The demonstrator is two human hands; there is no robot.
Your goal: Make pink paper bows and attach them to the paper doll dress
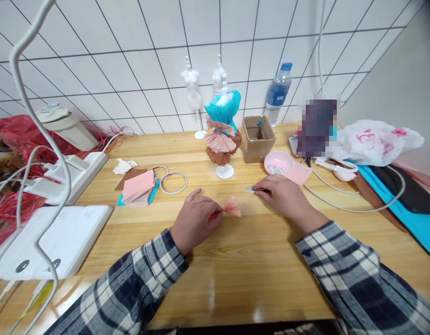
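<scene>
My left hand (198, 217) is closed, pinching the gathered end of a small pleated fan of pink crepe paper (232, 206) just above the table. To the right, my right hand (283, 194) rests low over the wood, its fingers wrapped round a small silver two-pronged tool (250, 189). The tips point left and stand slightly apart; its handle is hidden, so I cannot tell scissors from tweezers. Beyond both hands stands a small white mannequin (225, 171), dressed in ruffled blue, pink and brown crepe paper (220, 139).
Folded crepe paper (138, 187) and metal rings (173, 183) lie left. A cardboard box (258, 139), a pink bowl (278, 163) of shiny bits and a water bottle (278, 93) stand behind my right hand. A white cable (17, 70) hangs at the left, near a power strip (85, 174).
</scene>
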